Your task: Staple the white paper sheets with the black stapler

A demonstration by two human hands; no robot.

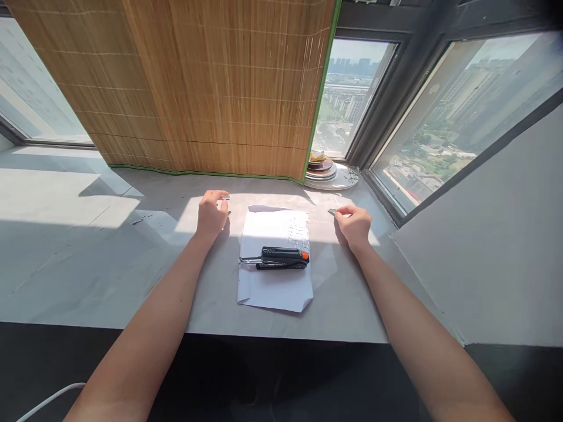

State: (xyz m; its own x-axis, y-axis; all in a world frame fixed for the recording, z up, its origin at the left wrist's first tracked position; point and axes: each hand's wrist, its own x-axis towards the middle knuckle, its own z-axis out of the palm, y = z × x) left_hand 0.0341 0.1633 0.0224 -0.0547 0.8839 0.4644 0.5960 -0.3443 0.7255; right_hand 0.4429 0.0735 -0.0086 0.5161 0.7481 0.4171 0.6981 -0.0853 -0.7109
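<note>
Centre frame, our left hand (pixel 211 215) pinches a small silvery metal piece (pixel 226 198); our right hand (pixel 354 226) pinches a second silvery piece (pixel 331 211). Between them, lower, a black orange-tipped stapler (pixel 281 258) lies on white paper (pixel 272 293).

head view | from above, facing forward-down at grey sill (pixel 88 246) | near, arm's reach

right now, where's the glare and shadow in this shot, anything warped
head view: hard sun washes out the top of the white paper sheet and a patch of grey ledge; shadow lies under the woven bamboo blind; the wide lens splays the dark window frames.
</note>
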